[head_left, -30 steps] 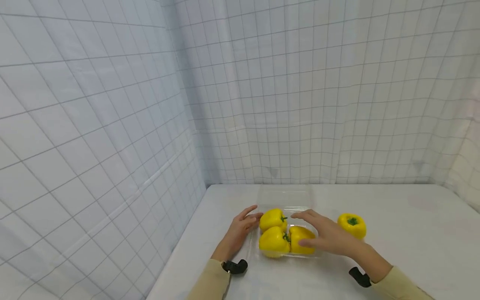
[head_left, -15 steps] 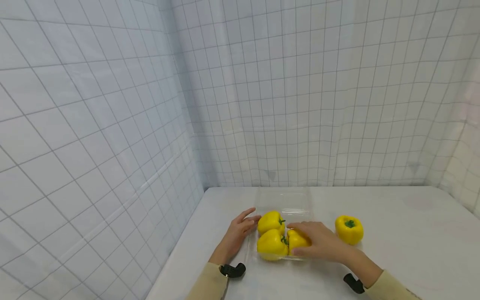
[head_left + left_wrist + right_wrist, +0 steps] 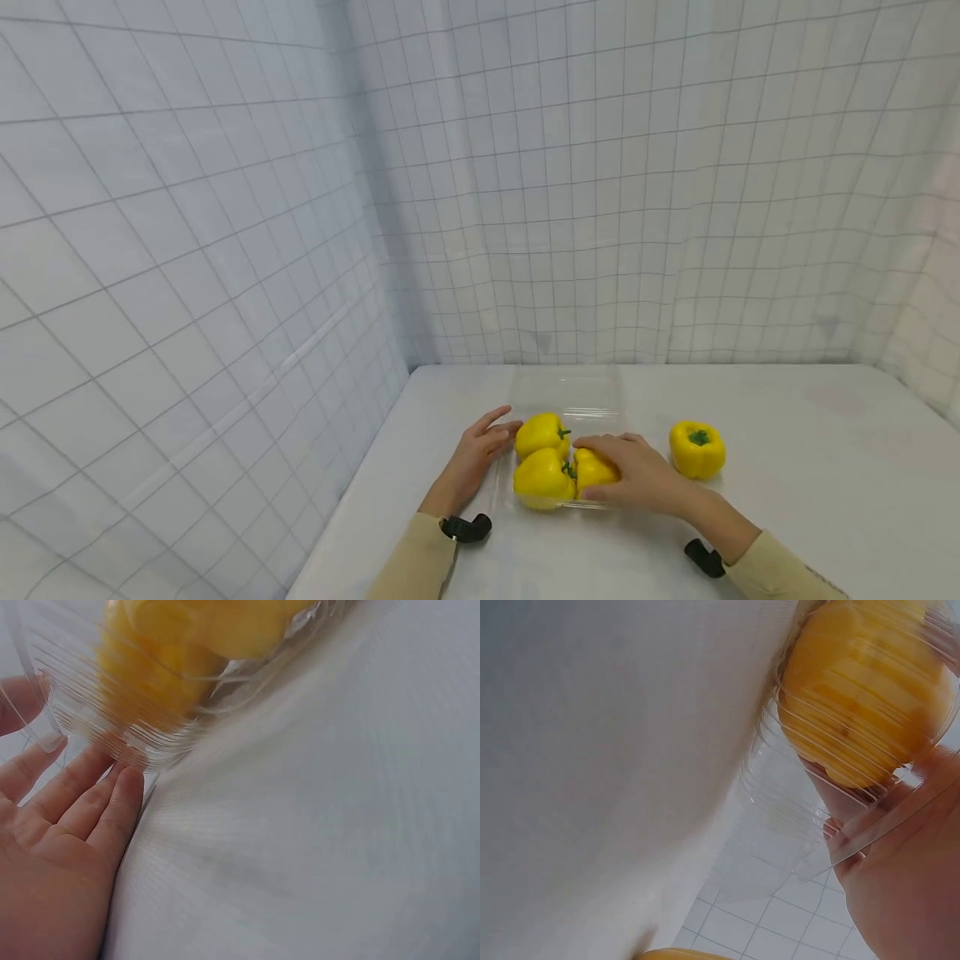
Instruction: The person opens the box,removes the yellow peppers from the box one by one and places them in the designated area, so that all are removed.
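Note:
A clear plastic clamshell box (image 3: pixel 592 505) stands on the table with its lid laid back, holding three yellow bell peppers. My right hand (image 3: pixel 637 475) reaches into it and grips the right-hand bell pepper (image 3: pixel 595 468), thumb in front and fingers behind. Through the ribbed wall in the right wrist view, this bell pepper (image 3: pixel 862 690) shows with fingers around it. Two other peppers, one at the back (image 3: pixel 538 435) and one at the front (image 3: pixel 542 475), fill the left side. My left hand (image 3: pixel 474 458) touches the box's left wall with fingers extended; its fingertips meet the ribbed wall (image 3: pixel 161 731).
Another yellow bell pepper (image 3: pixel 697 450) sits upright on the white table (image 3: pixel 795 483), right of the box. The transparent lid (image 3: pixel 566 387) lies towards the back edge. Gridded white curtains (image 3: pixel 570 208) surround the table at the back and sides.
My right hand has come down from above the box and closed its grip on the right-hand bell pepper. The left hand has stayed at the box's left side.

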Tool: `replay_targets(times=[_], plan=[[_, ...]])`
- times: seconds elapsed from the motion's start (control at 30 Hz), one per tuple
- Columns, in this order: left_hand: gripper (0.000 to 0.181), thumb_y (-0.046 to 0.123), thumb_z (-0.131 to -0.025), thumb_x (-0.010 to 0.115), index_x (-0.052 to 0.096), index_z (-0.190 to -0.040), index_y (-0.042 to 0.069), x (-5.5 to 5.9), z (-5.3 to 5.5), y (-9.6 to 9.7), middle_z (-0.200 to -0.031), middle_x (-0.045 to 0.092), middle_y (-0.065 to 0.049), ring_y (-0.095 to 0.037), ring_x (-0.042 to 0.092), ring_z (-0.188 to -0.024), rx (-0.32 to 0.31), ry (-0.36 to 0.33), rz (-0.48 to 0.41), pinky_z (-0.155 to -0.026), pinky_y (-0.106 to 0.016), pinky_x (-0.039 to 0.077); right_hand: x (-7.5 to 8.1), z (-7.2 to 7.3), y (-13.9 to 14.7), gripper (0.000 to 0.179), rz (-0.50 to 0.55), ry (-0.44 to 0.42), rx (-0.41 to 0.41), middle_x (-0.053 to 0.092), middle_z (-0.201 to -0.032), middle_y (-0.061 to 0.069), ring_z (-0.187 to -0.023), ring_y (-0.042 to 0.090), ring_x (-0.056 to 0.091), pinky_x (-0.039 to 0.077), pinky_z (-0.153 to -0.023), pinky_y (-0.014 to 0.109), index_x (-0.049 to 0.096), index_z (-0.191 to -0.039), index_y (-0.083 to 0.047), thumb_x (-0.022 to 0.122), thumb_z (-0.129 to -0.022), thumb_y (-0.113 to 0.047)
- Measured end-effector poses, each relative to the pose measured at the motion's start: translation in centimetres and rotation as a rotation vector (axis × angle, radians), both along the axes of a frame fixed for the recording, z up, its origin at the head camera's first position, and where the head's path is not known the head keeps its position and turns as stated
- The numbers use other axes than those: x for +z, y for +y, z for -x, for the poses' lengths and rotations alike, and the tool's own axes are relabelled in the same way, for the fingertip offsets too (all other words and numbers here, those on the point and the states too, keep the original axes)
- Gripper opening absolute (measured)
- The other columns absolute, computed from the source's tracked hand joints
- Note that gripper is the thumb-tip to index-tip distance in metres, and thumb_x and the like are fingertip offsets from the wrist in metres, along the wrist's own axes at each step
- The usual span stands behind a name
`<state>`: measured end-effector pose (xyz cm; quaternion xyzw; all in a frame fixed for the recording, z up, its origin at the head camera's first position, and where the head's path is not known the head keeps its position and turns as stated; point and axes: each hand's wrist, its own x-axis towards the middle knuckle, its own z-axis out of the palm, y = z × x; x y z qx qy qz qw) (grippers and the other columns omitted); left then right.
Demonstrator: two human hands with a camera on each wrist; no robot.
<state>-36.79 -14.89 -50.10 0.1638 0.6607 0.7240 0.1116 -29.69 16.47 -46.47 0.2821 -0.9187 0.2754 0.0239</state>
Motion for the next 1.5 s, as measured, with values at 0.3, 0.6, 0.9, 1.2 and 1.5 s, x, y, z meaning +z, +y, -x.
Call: replay_targets(times=[0.3, 0.6, 0.9, 1.2, 1.5], plan=[[0.056, 0.02, -0.103, 0.057, 0.038, -0.155, 0.013, 0.3, 0.1, 0.1, -0.144, 0.054, -0.017, -0.027, 0.05, -0.134, 0.007, -0.015, -0.004, -0.115, -0.044, 0.033, 0.1, 0.2, 0.1, 0.076, 0.009, 0.011, 0.009, 0.058, -0.137, -0.016, -0.118, 0.015, 0.052, 0.036, -0.104, 0.054, 0.055, -0.143, -0.028, 0.067, -0.082, -0.071], [0.057, 0.019, -0.103, 0.056, 0.036, -0.156, 0.011, 0.5, 0.0, 0.2, -0.143, 0.054, -0.017, -0.026, 0.05, -0.134, 0.004, -0.015, -0.016, -0.114, -0.042, 0.035, 0.4, 0.1, 0.2, 0.078, 0.004, 0.023, 0.006, 0.058, -0.134, -0.014, -0.115, 0.013, 0.052, 0.041, -0.099, 0.05, 0.053, -0.145, -0.028, 0.066, -0.082, -0.071], [0.055, 0.019, -0.104, 0.056, 0.038, -0.155, 0.013, 0.6, -0.3, 0.3, -0.143, 0.054, -0.017, -0.026, 0.051, -0.133, 0.009, -0.019, -0.017, -0.113, -0.04, 0.037, 0.5, 0.0, 0.3, 0.073, 0.053, 0.038, 0.009, 0.059, -0.129, -0.018, -0.111, 0.012, 0.054, 0.046, -0.094, 0.048, 0.056, -0.142, -0.029, 0.07, -0.082, -0.068], [0.056, 0.019, -0.103, 0.056, 0.037, -0.155, 0.011, 0.5, -0.3, 0.1, -0.144, 0.053, -0.018, -0.026, 0.05, -0.134, 0.002, -0.013, -0.025, -0.112, -0.04, 0.037, 0.7, 0.1, 0.3, 0.071, 0.078, 0.082, 0.013, 0.058, -0.122, -0.021, -0.1, 0.004, 0.055, 0.05, -0.086, 0.039, 0.058, -0.139, -0.029, 0.074, -0.08, -0.066], [0.057, 0.02, -0.102, 0.057, 0.038, -0.155, 0.01, 0.1, -0.3, 0.0, -0.143, 0.054, -0.017, -0.028, 0.051, -0.133, 0.002, 0.005, -0.004, -0.113, -0.044, 0.035, 1.0, -0.3, 0.5, 0.067, 0.115, 0.106, 0.004, 0.057, -0.128, -0.023, -0.107, 0.003, 0.056, 0.052, -0.091, 0.039, 0.058, -0.137, -0.035, 0.077, -0.079, -0.061]])
